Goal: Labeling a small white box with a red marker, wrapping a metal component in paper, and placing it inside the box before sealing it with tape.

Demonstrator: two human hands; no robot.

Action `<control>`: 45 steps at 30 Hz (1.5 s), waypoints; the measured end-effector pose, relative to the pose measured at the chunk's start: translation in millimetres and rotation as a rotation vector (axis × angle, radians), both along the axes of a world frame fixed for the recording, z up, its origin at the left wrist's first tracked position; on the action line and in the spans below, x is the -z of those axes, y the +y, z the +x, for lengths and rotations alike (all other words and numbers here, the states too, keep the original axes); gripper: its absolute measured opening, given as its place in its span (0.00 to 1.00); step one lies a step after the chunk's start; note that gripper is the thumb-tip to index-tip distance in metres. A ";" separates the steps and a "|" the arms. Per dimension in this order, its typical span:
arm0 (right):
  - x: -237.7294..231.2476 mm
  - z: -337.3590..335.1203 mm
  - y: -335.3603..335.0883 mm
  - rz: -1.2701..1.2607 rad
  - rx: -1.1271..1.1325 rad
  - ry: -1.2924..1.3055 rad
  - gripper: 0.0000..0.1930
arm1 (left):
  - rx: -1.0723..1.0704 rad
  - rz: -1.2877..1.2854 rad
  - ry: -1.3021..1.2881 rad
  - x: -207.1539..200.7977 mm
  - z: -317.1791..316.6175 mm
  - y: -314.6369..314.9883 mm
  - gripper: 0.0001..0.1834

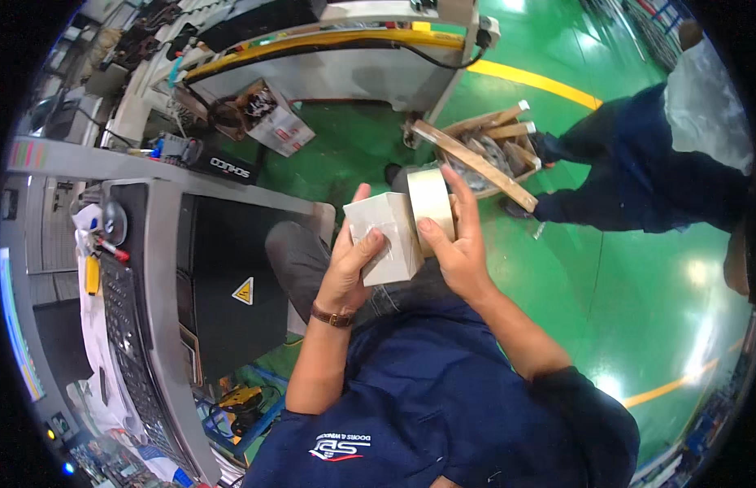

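Note:
My left hand [345, 264] is closed around a small white cardboard box [380, 220], its thumb pressed on the near face. A strip of clear tape appears to lie across that face. Right beside the box, my right hand [463, 252] grips a wide roll of pale tape [429, 195], with the thumb on its near side and the fingers around the far side. Box and roll are held close together above my lap; whether they touch is hard to tell.
A desk with a black keyboard [138, 350], mouse [114, 221] and papers stands at left. Ahead, an open carton [284, 130] sits under a bench. A crate with wooden planks [475, 163] lies on the green floor, near a standing person [638, 163] at right.

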State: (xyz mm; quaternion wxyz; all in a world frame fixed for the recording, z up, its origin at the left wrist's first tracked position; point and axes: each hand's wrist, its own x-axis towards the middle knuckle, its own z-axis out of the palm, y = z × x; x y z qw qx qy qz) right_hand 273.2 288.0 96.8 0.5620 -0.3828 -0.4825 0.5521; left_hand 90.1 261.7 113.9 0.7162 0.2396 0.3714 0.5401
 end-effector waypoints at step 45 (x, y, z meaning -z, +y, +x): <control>111.3 122.4 11.2 -0.590 0.145 -0.399 0.30 | 0.269 -0.232 0.372 110.5 134.1 46.6 0.31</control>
